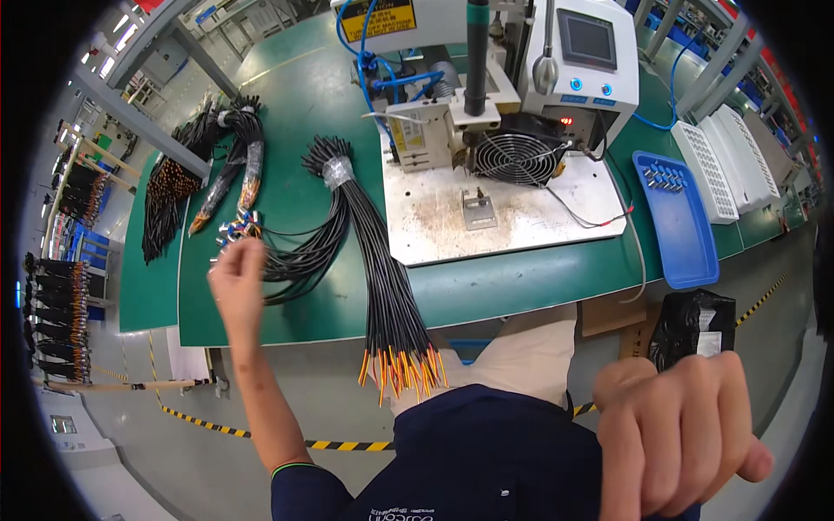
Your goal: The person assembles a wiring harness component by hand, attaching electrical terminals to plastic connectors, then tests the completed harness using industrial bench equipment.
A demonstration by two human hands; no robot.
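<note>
My left hand (237, 282) is over the left part of the green table, its fingertips pinched together beside a cluster of metal-ended connectors (236, 228). Whatever the pinch holds is hidden. Black cables (317, 256) run from that cluster up to a taped bundle neck (337, 172). From the same neck, more black cables (382, 269) drop over the table's front edge, ending in stripped orange and yellow wires (404, 369) above my lap. Large in the lower right, my right hand (673, 434) is raised with fingers curled closed; its palm side cannot be seen.
A bench machine (504, 234) with a white base plate, fan (519, 159) and control box (591, 52) stands in the middle. Right of it lies a blue tray (686, 239) with several metal parts. More cable bundles (178, 187) lie far left. A black bag (686, 326) stands below the table.
</note>
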